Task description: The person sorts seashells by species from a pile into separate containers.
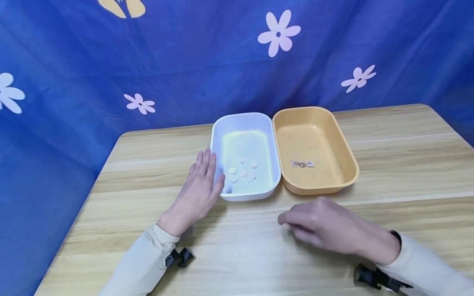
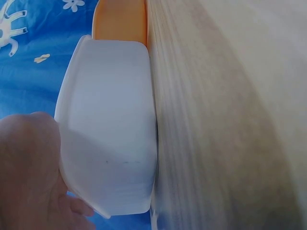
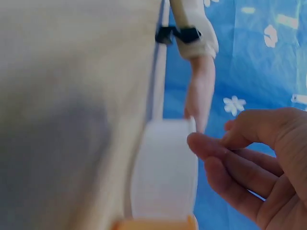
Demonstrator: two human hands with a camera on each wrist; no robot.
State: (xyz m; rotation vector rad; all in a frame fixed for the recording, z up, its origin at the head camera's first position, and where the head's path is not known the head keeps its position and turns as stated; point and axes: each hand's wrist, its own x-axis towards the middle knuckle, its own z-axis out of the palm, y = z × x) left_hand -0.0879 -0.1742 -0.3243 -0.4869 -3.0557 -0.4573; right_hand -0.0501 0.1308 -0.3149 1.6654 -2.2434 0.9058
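My left hand [image 1: 196, 193] rests at the left rim of a white tray [image 1: 244, 198], its fingers extended along the edge. Several small pale pieces, perhaps shells [image 1: 243, 172], lie in the near half of that tray. Beside it on the right stands an orange tray [image 1: 314, 190] with three small brownish and whitish pieces [image 1: 302, 164] in a row. Over the table, just in front of the orange tray, is my right hand [image 1: 322, 226], slightly blurred. Its fingers [image 3: 237, 179] are loosely bent, and nothing shows between them in the right wrist view.
A light wood-grain table [image 1: 240, 255] carries both trays, which stand side by side near its far edge. Behind hangs a blue cloth [image 1: 207, 61] with pale flowers. Dark devices [image 1: 179, 258] are strapped at both wrists over white sleeves.
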